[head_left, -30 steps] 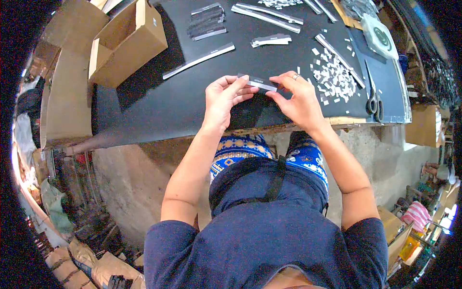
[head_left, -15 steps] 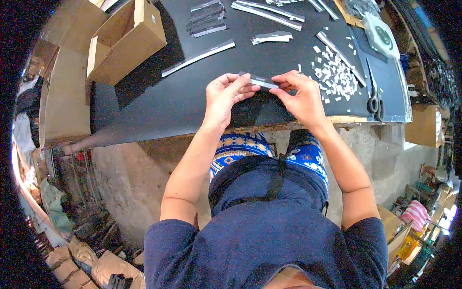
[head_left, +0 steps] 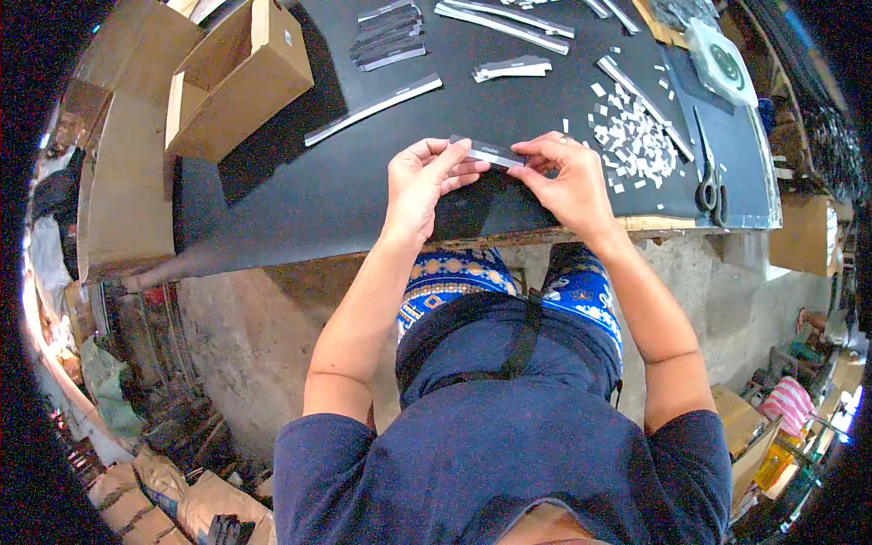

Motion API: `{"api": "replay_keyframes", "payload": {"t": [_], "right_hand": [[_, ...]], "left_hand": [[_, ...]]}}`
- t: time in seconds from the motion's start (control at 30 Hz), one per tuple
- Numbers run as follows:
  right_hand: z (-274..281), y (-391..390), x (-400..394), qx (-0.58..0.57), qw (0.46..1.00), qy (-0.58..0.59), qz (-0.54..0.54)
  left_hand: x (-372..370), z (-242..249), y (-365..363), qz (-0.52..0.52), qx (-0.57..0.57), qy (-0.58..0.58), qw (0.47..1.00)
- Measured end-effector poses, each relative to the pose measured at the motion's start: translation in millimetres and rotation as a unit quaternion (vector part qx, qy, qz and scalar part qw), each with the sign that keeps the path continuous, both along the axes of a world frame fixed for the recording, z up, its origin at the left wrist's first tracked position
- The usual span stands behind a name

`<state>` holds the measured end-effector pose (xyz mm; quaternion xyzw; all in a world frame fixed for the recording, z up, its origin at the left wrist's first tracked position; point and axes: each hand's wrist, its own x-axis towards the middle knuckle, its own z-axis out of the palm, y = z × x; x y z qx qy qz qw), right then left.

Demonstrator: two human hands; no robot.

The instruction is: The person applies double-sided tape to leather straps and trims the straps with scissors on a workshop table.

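Between my two hands is a short black-and-white strip (head_left: 493, 155), held just above the table's near edge. My left hand (head_left: 420, 182) pinches its left end between thumb and fingers. At the other end, my right hand (head_left: 574, 184), with a ring on one finger, closes thumb and fingertips on it. A scatter of small white pieces (head_left: 636, 136) lies to the right of my right hand, with a long strip (head_left: 645, 107) across it. Another long black-and-white strip (head_left: 374, 111) lies beyond my left hand.
A cardboard box (head_left: 241, 82) stands on the black table (head_left: 272, 213) at the left. Stacked dark strips (head_left: 391, 36) and a small white-edged bundle (head_left: 513, 69) lie farther back. Black-handled scissors (head_left: 708, 186) rest at the right, near a clear plastic packet (head_left: 722, 64).
Both hands keep their grip on the strip in nearly the same place. The view has shifted very slightly; nothing else has visibly moved.
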<state>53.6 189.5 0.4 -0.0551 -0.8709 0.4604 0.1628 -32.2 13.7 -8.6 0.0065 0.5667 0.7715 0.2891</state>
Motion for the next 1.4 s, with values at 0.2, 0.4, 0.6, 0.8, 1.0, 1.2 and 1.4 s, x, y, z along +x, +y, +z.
{"api": "replay_keyframes", "payload": {"t": [0.2, 0.4, 0.6, 0.8, 1.0, 1.2, 1.4], "right_hand": [[1.9, -2.6, 0.4, 0.007, 1.0, 0.0, 0.003], [3.6, -4.3, 1.0, 0.006, 1.0, 0.008, -0.003], [-1.2, 3.7, -5.6, -0.115, 0.99, -0.086, -0.01], [-3.5, 13.0, -10.5, -0.184, 0.973, -0.137, 0.037], [-4.4, 16.0, -11.2, -0.233, 0.958, -0.154, 0.067], [-5.0, 23.4, -8.9, -0.242, 0.956, -0.152, 0.07], [12.7, 39.6, 11.8, -0.152, 0.98, -0.131, -0.01]], "left_hand": [[0.0, 0.4, 0.0, 0.002, 0.002, 0.0, 1.0], [0.0, 0.4, 0.2, 0.001, 0.0, -0.003, 1.0], [-0.2, 0.8, -2.4, -0.028, -0.019, 0.003, 0.999], [-7.2, 6.0, -9.4, -0.078, -0.044, 0.055, 0.994], [-12.5, 7.7, -11.7, -0.104, -0.035, 0.07, 0.992], [-22.8, 2.8, -11.1, -0.107, -0.074, 0.085, 0.988], [-66.1, 11.9, 7.4, -0.011, -0.031, 0.113, 0.993]]}}
